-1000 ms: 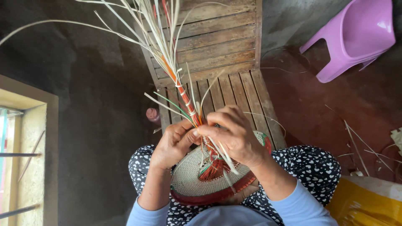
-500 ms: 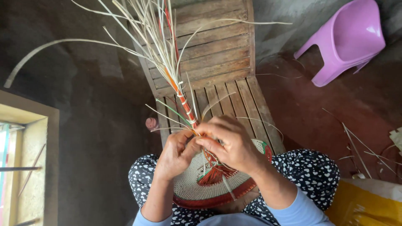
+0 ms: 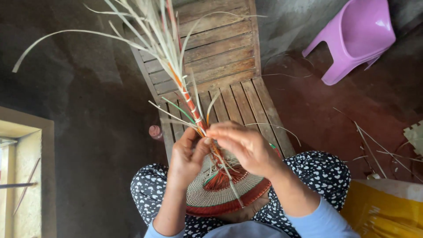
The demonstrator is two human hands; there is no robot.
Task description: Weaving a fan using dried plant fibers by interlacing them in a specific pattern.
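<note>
Woven basket (image 3: 220,194): round, pale coiled straw with a red-brown rim and a red and green centre; it rested on the person's lap, rim tilted toward the camera. A bundle of straw strands (image 3: 176,75), bound in orange and white wraps, rose from its centre and fanned out pale and loose at the top.

Left hand (image 3: 187,159): closed on the base of the bundle, thumb pressed to the wrap. Right hand (image 3: 246,147): fingers pinched together on a thin strand just beside the left thumb; the two hands touched or nearly so.

Clothing: dark skirt (image 3: 324,176) with small white hearts; light blue sleeves.

Surroundings: a slatted wooden chair (image 3: 220,48), weathered, stood directly ahead of the knees. Floor (image 3: 348,114) of reddish-brown packed earth, strewn with stray straw pieces at the right. A lilac plastic stool (image 3: 354,37) lay tipped at upper right, well apart. A yellow sack (image 3: 387,211) sat at the lower right corner. A pale window frame (image 3: 31,176) showed at lower left, set in a dark rough wall.
</note>
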